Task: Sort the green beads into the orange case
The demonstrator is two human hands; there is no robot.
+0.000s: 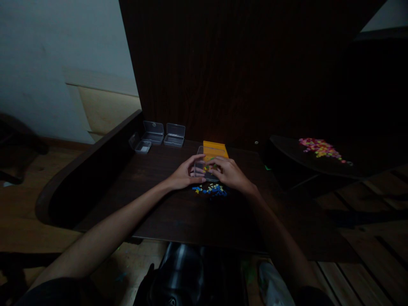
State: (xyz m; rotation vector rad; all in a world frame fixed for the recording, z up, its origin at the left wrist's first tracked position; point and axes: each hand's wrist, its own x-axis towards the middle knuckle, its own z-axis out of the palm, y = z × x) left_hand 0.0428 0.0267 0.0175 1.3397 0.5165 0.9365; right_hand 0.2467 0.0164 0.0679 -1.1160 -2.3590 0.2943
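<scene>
My left hand (186,173) and my right hand (228,172) meet over a small clear plastic box (201,163) on the dark wooden table (178,212). Both hands have fingers curled around the box's near edge; the right fingers pinch at something small and yellow there. Just behind the clear box lies a yellow box (216,150). In front of my hands, a loose pile of small blue and yellow pieces (211,189) rests on the table. The light is dim and fine detail is hard to see.
Two open clear cases (164,133) and a smaller clear case (142,146) sit at the table's back left. A pile of pink and yellow pieces (319,148) lies on a dark round surface at right. A dark panel rises behind the table.
</scene>
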